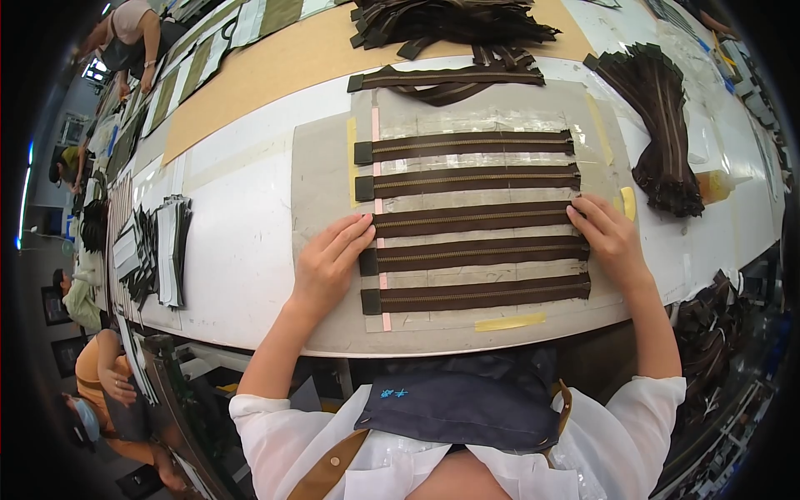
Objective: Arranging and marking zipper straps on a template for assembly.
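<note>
Several dark brown zippers with brass-coloured teeth lie in parallel rows across a grey board (321,167), a black square tab at each left end. At the middle zipper (471,220), my left hand (329,257) has its fingers together on the left end, hiding most of that tab. On the same strip's right end, my right hand (615,243) pinches the tape with thumb and fingers. Two zippers lie beyond it, the upper zipper (471,145) and a second zipper (475,180). Nearer me are a fourth zipper (475,253) and the nearest zipper (483,293).
Loose zippers (450,79) lie across the board's far edge, below a big zipper pile (450,21). A zipper bundle (654,125) and a bottle of yellow liquid (717,185) are at right. Fabric pieces (171,250) lie left. Other people work along the left.
</note>
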Action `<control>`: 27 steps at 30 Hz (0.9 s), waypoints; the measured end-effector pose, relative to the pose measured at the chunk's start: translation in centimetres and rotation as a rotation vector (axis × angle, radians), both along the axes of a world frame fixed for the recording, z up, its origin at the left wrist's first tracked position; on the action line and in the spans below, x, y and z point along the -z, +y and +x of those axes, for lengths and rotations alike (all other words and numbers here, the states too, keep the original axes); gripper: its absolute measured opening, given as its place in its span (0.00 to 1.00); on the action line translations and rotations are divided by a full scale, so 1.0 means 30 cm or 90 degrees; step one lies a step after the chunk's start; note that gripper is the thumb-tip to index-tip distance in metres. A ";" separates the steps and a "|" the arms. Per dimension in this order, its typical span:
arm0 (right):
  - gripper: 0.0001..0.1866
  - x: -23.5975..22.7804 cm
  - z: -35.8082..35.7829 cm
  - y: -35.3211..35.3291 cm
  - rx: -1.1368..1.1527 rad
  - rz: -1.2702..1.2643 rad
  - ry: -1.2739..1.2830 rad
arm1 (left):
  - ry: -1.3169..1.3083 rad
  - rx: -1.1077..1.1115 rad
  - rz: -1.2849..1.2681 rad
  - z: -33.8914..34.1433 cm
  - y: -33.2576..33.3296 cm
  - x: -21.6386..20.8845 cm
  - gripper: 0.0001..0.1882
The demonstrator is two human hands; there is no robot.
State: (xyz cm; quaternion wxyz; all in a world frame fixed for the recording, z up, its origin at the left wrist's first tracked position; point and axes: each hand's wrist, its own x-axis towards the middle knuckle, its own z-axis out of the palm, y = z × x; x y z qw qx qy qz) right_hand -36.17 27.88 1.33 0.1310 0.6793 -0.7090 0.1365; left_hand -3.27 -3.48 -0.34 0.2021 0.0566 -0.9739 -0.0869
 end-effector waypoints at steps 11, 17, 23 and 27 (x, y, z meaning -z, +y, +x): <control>0.24 -0.016 0.012 0.038 0.064 0.051 -0.090 | -0.085 -0.014 -0.056 0.013 0.017 -0.021 0.25; 0.26 -0.040 0.024 0.038 0.077 0.056 -0.098 | -0.097 -0.017 -0.058 0.013 0.027 -0.023 0.27; 0.21 -0.093 0.054 -0.042 0.088 0.053 -0.118 | -0.082 -0.026 -0.015 0.019 0.037 -0.011 0.29; 0.29 -0.078 0.215 -0.260 -0.114 0.054 -0.223 | -0.063 -0.025 0.002 0.021 0.037 -0.006 0.29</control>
